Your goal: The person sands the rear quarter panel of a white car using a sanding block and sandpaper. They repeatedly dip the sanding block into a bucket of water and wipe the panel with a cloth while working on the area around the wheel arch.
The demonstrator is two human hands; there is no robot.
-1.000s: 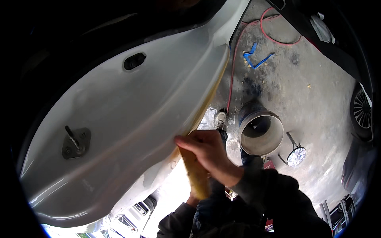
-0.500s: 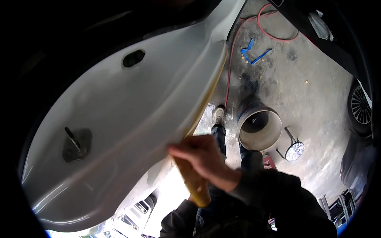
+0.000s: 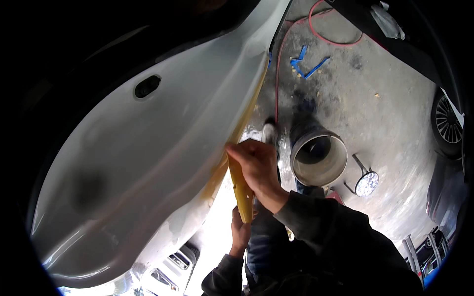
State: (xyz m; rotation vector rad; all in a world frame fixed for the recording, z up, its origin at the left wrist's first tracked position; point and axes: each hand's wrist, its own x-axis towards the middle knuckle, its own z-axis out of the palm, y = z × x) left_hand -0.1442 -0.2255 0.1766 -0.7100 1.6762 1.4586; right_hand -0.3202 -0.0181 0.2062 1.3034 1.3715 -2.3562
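My right hand (image 3: 256, 165) pinches a yellow tape strip (image 3: 242, 195) between thumb and fingers, close to the edge of a light grey car body panel (image 3: 163, 128). From there the strip hangs down toward my body. Lower down, my left hand (image 3: 239, 234) is closed around the strip's bottom end, its fingers partly hidden behind it. More yellow tape (image 3: 254, 101) runs along the panel's edge above my right hand, and a yellowish stretch also shows on the edge just below it.
An open metal drum (image 3: 320, 160) stands right of my legs, beside a round light on a stand (image 3: 367, 183). Beyond lie a red hose (image 3: 277, 84) and crumpled blue tape (image 3: 310, 68). A car wheel (image 3: 447, 123) is at far right; the panel has an oval hole (image 3: 147, 86).
My right hand has moved up along the panel's edge with the tape. My left hand has also come up and shows more clearly. The whole view has shifted slightly.
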